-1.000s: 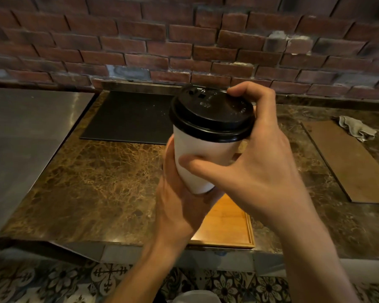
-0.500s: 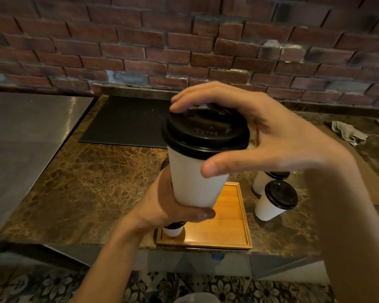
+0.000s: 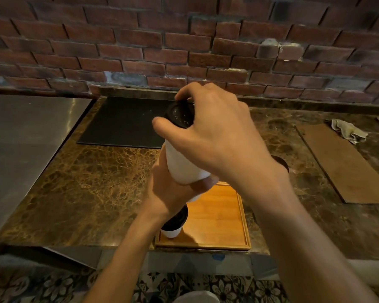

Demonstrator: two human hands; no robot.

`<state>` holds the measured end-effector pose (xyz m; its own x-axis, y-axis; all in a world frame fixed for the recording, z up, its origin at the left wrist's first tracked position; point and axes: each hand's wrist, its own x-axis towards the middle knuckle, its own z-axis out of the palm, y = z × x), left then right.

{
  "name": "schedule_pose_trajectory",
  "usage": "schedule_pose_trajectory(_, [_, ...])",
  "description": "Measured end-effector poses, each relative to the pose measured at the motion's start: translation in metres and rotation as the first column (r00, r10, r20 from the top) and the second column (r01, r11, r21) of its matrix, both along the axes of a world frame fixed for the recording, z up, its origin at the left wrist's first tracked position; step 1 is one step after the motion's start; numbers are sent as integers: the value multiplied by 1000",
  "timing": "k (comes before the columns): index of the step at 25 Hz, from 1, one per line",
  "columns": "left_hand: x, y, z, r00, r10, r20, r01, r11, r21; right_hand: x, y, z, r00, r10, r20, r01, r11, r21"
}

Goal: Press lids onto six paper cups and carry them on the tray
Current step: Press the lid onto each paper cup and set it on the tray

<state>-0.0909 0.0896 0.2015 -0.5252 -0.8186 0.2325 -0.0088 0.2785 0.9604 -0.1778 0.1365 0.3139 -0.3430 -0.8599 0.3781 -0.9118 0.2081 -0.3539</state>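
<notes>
**Cup held off the counter, lid under the right hand**

The cup (image 3: 182, 165) is white paper and sits up in the air above the marble counter (image 3: 92, 189), tilted with its top leaning away from the person. The left hand (image 3: 171, 191) wraps the bottom of it from below, fingers curled round the base, thumb side up against the wall of the cup. The right hand (image 3: 214, 136) comes over from above and is closed on the black lid (image 3: 179, 115): the thumb (image 3: 162, 125) lies on the near-left edge of the lid, the fingertips (image 3: 184, 92) curl over its far edge, and the palm covers the right part. Whether the lid is fully seated on the rim cannot be told, since the hand hides most of the join.

Below the left wrist, a second cup (image 3: 173, 224) with a black lid stands in the near-left corner of the wooden tray (image 3: 223, 217), which lies on the counter at its front edge. Beyond the right wrist a dark rounded edge, another lid (image 3: 281, 162), shows on the counter just beside the forearm. Past the fingertips lies a black mat (image 3: 123, 123) against the brick wall (image 3: 184, 40). Far off to the right of the right hand are a brown board (image 3: 341, 162) and a crumpled cloth (image 3: 348, 130)
</notes>
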Motion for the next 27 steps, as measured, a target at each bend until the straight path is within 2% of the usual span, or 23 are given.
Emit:
schedule_pose_trajectory(2, [2, -5, -3, 998, -48, -36, 49, 999, 5, -11, -1, 1, 993, 115, 16, -115, 993, -12])
schedule_pose_trajectory(3, [5, -10, -2, 988, -136, -77, 139, 990, 33, -20, 0, 5, 966, 232, 112, -234, 972, 0])
schedule_pose_trajectory(5, [12, -19, 1, 924, -347, -159, 366, 923, 116, -36, 3, 14, 795, 460, 396, -497, 868, -11])
schedule_pose_trajectory(6, [14, -23, 2, 886, -430, -176, 455, 879, 143, -43, 5, 16, 697, 534, 478, -583, 810, -55])
schedule_pose_trajectory(7, [14, -25, 3, 861, -479, -174, 504, 848, 164, -47, 6, 18, 643, 580, 500, -628, 773, -89])
schedule_pose_trajectory(8, [13, -25, 3, 854, -495, -162, 519, 837, 177, -47, 6, 20, 649, 591, 479, -628, 772, -102])
schedule_pose_trajectory(10, [8, -25, 6, 879, -455, -143, 475, 864, 169, -36, 5, 20, 780, 527, 337, -519, 846, -122])
schedule_pose_trajectory(12, [4, -23, 9, 919, -368, -143, 382, 921, 82, -15, 4, 13, 941, 308, 138, -275, 938, -213])
schedule_pose_trajectory(13, [2, -22, 12, 935, -325, -140, 331, 943, 20, -3, 4, 10, 983, 174, 67, -149, 951, -271])
schedule_pose_trajectory(14, [-2, -21, 14, 949, -290, -125, 288, 957, -35, 7, 4, 10, 997, 70, 21, -60, 948, -313])
schedule_pose_trajectory(16, [-7, -18, 16, 963, -241, -121, 232, 969, -84, 14, 1, 12, 1000, -16, 12, 19, 947, -320])
schedule_pose_trajectory(19, [-8, -14, 16, 960, -196, -202, 191, 981, -46, 5, -7, 15, 995, -32, 96, 58, 956, -288])
schedule_pose_trajectory(21, [-5, -11, 15, 955, -221, -199, 217, 975, -39, -5, -5, 16, 992, -11, 129, 49, 953, -299])
schedule_pose_trajectory(22, [-4, -12, 14, 951, -243, -190, 239, 970, -43, -12, -3, 18, 991, 50, 126, -12, 958, -286])
schedule_pose_trajectory(24, [0, -16, 14, 932, -304, -198, 310, 951, 2, -30, 3, 26, 941, 303, 153, -276, 946, -172])
schedule_pose_trajectory(26, [2, -22, 12, 882, -414, -224, 433, 900, 41, -47, 7, 32, 785, 547, 291, -545, 833, -99])
schedule_pose_trajectory(27, [2, -24, 10, 856, -466, -222, 488, 871, 52, -52, 9, 33, 719, 596, 357, -604, 791, -102])
